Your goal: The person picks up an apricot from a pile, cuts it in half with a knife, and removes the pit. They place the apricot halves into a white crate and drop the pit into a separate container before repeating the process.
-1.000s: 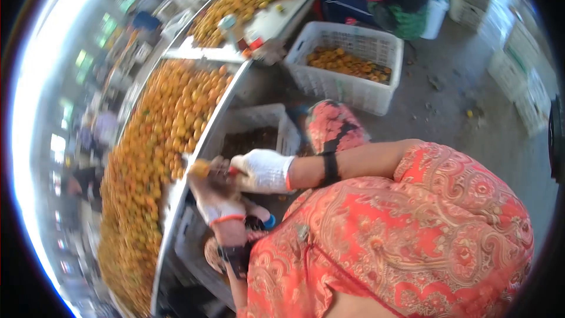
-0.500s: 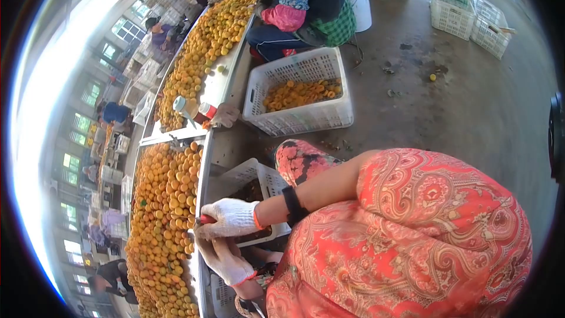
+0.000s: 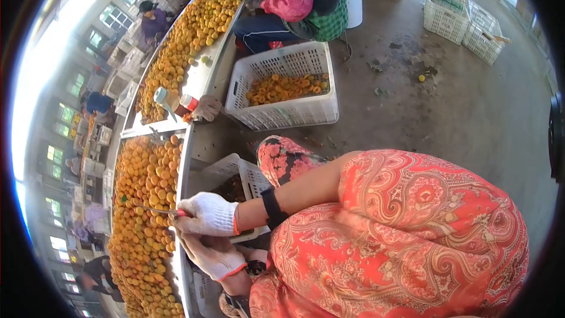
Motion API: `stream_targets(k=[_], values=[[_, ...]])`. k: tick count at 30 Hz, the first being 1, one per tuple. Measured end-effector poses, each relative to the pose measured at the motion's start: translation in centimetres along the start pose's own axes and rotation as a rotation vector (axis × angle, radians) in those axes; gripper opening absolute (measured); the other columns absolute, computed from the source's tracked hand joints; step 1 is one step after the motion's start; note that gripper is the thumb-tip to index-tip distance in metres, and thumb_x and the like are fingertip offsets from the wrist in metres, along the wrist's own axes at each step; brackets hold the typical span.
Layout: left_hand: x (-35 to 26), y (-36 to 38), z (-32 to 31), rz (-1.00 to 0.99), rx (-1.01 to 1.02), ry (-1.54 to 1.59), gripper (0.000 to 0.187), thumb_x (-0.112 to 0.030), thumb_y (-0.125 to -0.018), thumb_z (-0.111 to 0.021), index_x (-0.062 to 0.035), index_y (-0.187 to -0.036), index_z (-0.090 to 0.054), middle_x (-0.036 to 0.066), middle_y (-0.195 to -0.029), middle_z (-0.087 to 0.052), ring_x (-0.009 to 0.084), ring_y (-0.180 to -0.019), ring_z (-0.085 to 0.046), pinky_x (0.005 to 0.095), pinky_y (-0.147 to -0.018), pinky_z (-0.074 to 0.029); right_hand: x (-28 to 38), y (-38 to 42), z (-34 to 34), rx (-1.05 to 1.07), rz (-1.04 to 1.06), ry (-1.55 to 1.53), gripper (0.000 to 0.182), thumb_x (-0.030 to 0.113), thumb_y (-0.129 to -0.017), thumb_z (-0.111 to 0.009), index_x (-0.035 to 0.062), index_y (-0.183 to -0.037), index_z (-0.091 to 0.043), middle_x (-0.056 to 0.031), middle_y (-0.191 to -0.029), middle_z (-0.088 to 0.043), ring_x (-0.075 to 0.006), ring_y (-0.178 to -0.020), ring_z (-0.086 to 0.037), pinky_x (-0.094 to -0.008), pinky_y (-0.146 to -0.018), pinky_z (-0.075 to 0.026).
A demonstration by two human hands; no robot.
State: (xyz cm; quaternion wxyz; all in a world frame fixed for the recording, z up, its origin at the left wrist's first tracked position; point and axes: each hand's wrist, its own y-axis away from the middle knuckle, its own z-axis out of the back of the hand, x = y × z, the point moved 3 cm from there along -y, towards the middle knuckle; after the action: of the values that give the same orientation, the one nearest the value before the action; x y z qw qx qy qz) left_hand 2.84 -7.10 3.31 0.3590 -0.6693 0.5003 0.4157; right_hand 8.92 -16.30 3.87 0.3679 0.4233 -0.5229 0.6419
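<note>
My right hand (image 3: 207, 213), in a white knit glove, is closed around the red handle of a small knife (image 3: 154, 209). Its thin blade points out over the heap of apricots (image 3: 141, 224) on the long metal table (image 3: 183, 182). Just below, my left hand (image 3: 210, 257), also gloved and stained at the fingers, is curled close against the right one by the table's edge. Whatever its fingers hold is hidden. Under my hands stands a white crate (image 3: 253, 176) with dark contents, partly covered by my arm.
A white crate (image 3: 282, 119) of halved apricots stands on the floor beside a seated person (image 3: 294, 12). A bottle (image 3: 162, 97) and a red-and-white container (image 3: 189, 102) sit on the table. Stacked crates (image 3: 446, 17) and a white bucket (image 3: 353, 3) are farther off.
The whole view has shifted, so the scene sits farther left. The knife's blade now shows beyond my right hand, where before mostly its red handle was visible. Both hands stay close together.
</note>
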Motion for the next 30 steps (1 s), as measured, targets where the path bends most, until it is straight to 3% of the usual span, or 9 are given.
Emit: stream_targets(k=[3,9,13,16,18,19,20,25,30], values=[[0.2,0.2,-0.5,0.002,0.036,0.076,0.048,-0.039,-0.102,-0.048,-0.0104,-0.142,-0.048,0.006,-0.136,-0.055,0.0201,-0.123,-0.055,0.0362,-0.106,-0.042,-0.1,-0.3,-0.1,-0.034,0.07,0.025,0.036,0.04,-0.086,-0.061,0.0045,-0.086,-0.064,-0.0239,-0.077,-0.065,-0.0433,-0.076,-0.065,-0.048,-0.068,-0.051],[0.2,0.0,-0.4,0.234,-0.249,0.025,0.053,-0.051,-0.099,-0.051,-0.0204,-0.142,-0.05,0.005,-0.135,-0.057,0.0207,-0.116,-0.062,0.0363,-0.094,-0.054,-0.6,-0.6,-0.4,-0.003,0.121,0.067,0.032,0.038,-0.084,-0.062,0.0058,-0.083,-0.064,-0.0217,-0.073,-0.065,-0.0411,-0.071,-0.066,-0.0477,-0.065,-0.052],[0.4,0.0,0.6,0.341,-0.279,0.081,0.046,-0.051,-0.096,-0.056,-0.0203,-0.129,-0.058,0.003,-0.11,-0.067,0.0192,-0.101,-0.065,0.0393,-0.087,-0.056,-1.2,-0.9,-0.7,0.035,0.213,0.193,0.03,0.037,-0.084,-0.065,0.0074,-0.085,-0.063,-0.0202,-0.072,-0.064,-0.0407,-0.071,-0.066,-0.0467,-0.063,-0.052],[0.5,-1.3,1.7,0.521,-0.202,0.103,0.045,-0.057,-0.095,-0.052,-0.0208,-0.119,-0.061,-0.002,-0.105,-0.068,0.0164,-0.085,-0.068,0.032,-0.07,-0.058,-0.9,-0.3,-0.5,0.072,0.293,0.272,0.026,0.034,-0.085,-0.067,0.0089,-0.086,-0.062,-0.0188,-0.073,-0.064,-0.04,-0.072,-0.065,-0.0449,-0.06,-0.052],[-0.3,-0.6,0.1,0.492,-0.327,0.091,0.043,-0.059,-0.095,-0.05,-0.022,-0.114,-0.062,-0.005,-0.099,-0.069,0.0155,-0.072,-0.067,0.0272,-0.056,-0.055,-0.5,-0.1,-0.1,0.095,0.408,0.335,0.026,0.034,-0.086,-0.068,0.0089,-0.086,-0.061,-0.0181,-0.073,-0.064,-0.04,-0.071,-0.065,-0.0447,-0.06,-0.051],[0.1,-1.2,1.1,0.509,-0.275,0.096,0.043,-0.059,-0.095,-0.05,-0.0221,-0.113,-0.062,-0.005,-0.1,-0.069,0.0158,-0.074,-0.068,0.0266,-0.056,-0.055,-0.2,-0.2,0.0,0.116,0.399,0.312,0.028,0.035,-0.087,-0.067,0.0082,-0.087,-0.06,-0.0181,-0.073,-0.063,-0.0406,-0.07,-0.064,-0.0445,-0.059,-0.051],[0.6,-1.8,2.4,0.489,-0.184,0.129,0.042,-0.055,-0.097,-0.049,-0.0209,-0.119,-0.062,-0.002,-0.109,-0.068,0.0162,-0.088,-0.069,0.0301,-0.068,-0.058,0.1,-0.2,0.1,0.111,0.333,0.277,0.029,0.036,-0.088,-0.067,0.0076,-0.087,-0.06,-0.0194,-0.073,-0.062,-0.0413,-0.073,-0.064,-0.0449,-0.061,-0.051],[1.4,-2.2,2.7,0.285,-0.209,0.123,0.033,-0.048,-0.098,-0.052,-0.0196,-0.111,-0.063,-0.005,-0.101,-0.068,0.0123,-0.078,-0.066,0.0265,-0.062,-0.052,0.3,-0.2,-0.6,0.122,0.104,0.245,0.032,0.039,-0.089,-0.065,0.0071,-0.088,-0.06,-0.0213,-0.075,-0.062,-0.0429,-0.078,-0.063,-0.0471,-0.066,-0.05],[0.2,-0.8,1.7,0.382,-0.322,0.223,0.031,-0.047,-0.097,-0.053,-0.0201,-0.11,-0.062,-0.005,-0.1,-0.069,0.0131,-0.079,-0.068,0.0276,-0.061,-0.051,0.1,0.1,-1.6,0.128,0.205,0.362,0.032,0.04,-0.087,-0.065,0.0077,-0.089,-0.061,-0.0198,-0.075,-0.064,-0.0414,-0.076,-0.064,-0.0473,-0.065,-0.051]])
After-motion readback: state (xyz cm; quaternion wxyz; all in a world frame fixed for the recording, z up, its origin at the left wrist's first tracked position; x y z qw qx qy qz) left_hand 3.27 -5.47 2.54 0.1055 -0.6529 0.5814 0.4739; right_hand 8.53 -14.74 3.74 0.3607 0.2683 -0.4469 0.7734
